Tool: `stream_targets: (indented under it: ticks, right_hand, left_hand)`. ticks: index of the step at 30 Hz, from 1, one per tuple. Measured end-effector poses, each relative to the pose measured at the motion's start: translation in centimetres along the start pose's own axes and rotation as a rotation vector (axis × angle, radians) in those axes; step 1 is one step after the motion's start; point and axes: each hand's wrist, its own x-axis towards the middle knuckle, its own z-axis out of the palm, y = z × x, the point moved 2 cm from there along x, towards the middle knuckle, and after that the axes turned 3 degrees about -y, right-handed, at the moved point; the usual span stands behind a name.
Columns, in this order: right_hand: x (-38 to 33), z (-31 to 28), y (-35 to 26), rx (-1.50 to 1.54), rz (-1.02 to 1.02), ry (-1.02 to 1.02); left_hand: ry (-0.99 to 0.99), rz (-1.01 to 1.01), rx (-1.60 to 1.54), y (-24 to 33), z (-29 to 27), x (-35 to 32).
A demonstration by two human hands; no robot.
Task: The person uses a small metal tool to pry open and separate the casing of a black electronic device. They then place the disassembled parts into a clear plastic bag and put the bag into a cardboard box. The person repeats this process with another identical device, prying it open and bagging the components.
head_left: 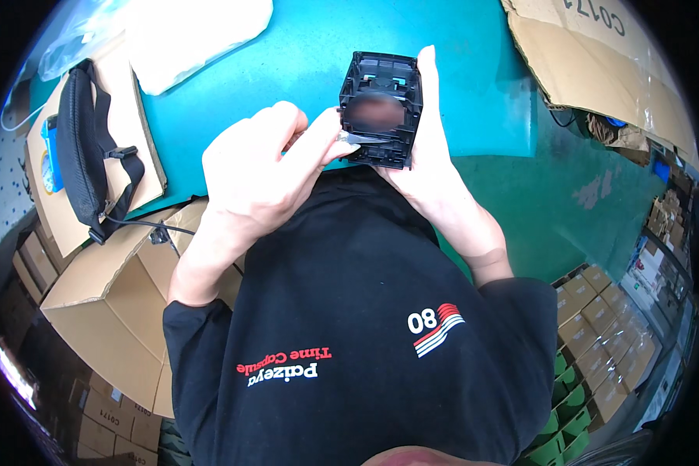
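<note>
A black plastic housing (357, 74), open on the side toward me, is tilted up above the table. My right hand (429, 144) grips it along its right side and lower corner, the fingers mostly hidden behind it. Inside are ribs and small fittings; a dark oval patch in the middle is blurred. From the left, my left hand (264, 159) pinches a thin, pointed silvery tool (369, 140) between thumb and forefinger. Its tip lies over the lower part of the housing's inside; whether it touches anything there I cannot tell.
The blue-green table (311, 46) lies beyond my hands. A white plastic bag (194, 39) sits at the far left. Beside it, a black belt bag (85, 147) rests on cardboard. An open carton (116, 295) stands at my left, and a large cardboard sheet (590, 62) at the far right.
</note>
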Motion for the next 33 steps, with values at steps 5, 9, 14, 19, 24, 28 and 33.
stream_targets:
  ticks: [5,9,14,19,24,28,33]
  right_hand:
    - [1.8,-2.2,0.8,0.206,-0.052,-0.107]
    - [2.0,-2.3,1.0,0.321,-0.12,-0.368]
    - [2.9,-2.8,1.8,0.271,-0.307,-0.65]
    - [3.4,-2.8,1.8,0.158,-0.475,-0.722]
    - [3.6,-2.9,1.2,-0.087,-0.651,-0.66]
    - [0.8,-1.9,-1.2,-0.636,-0.953,-0.303]
    - [-0.8,-0.9,-4.1,-1.349,-1.392,-0.369]
  left_hand:
    - [0.002,0.076,-0.017,-0.3,-0.6,-0.1]
    - [0.051,0.09,-0.129,-0.1,-1.2,-0.8]
    - [0.026,0.02,-0.193,1.0,-2.6,-0.3]
    - [0.031,0.042,-0.215,1.8,-2.7,0.5]
    - [0.047,0.0,-0.311,2.3,-2.2,1.0]
    - [0.089,-0.111,-0.393,1.7,-1.2,0.6]
    - [0.069,-0.374,-0.81,0.1,1.4,-1.8]
